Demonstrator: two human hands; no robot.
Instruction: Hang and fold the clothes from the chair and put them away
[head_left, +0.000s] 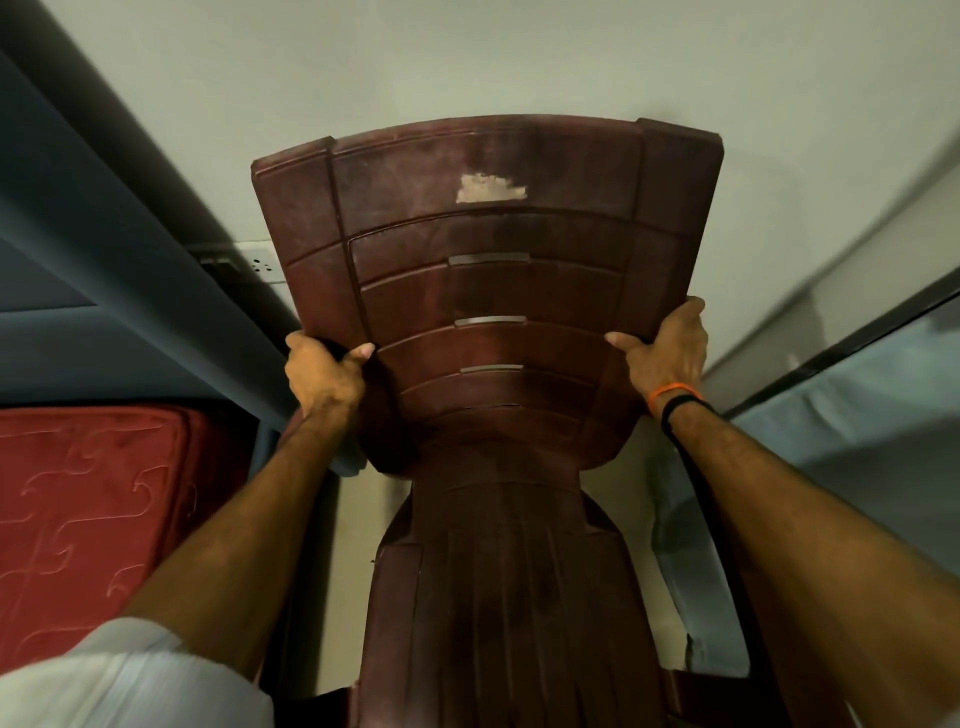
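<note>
Brown plastic makes up the chair (488, 322), and it fills the middle of the view. Both hands hold it by the sides of its back. The left hand (322, 376) has a tight grip on the left edge of the back, low down where the back gets narrow. Its thumb lies on the front and its fingers curl round behind. The right hand (667, 351) has a grip on the right edge, a little higher up. Its thumb points in across the front, and its fingers go round the edge. So the chair sits right between the two hands, touching both.

The chair's long way runs up and down the view. The wide top of the back points up and away toward the pale wall (519, 62). The seat is at the bottom, close to the person.

The back has curved bands and three thin slots one above the other. Near the top is a pale torn patch (491, 188) where a sticker may have been. No words can be read on it.

The right wrist wears an orange band (675, 392) and a black band just beside it. A red mattress (98, 499) with swirly stitching lies to the left. A white wall socket (260, 265) peeks out by the chair's left edge. A white sleeve (130, 680) shows at the bottom left.
</note>
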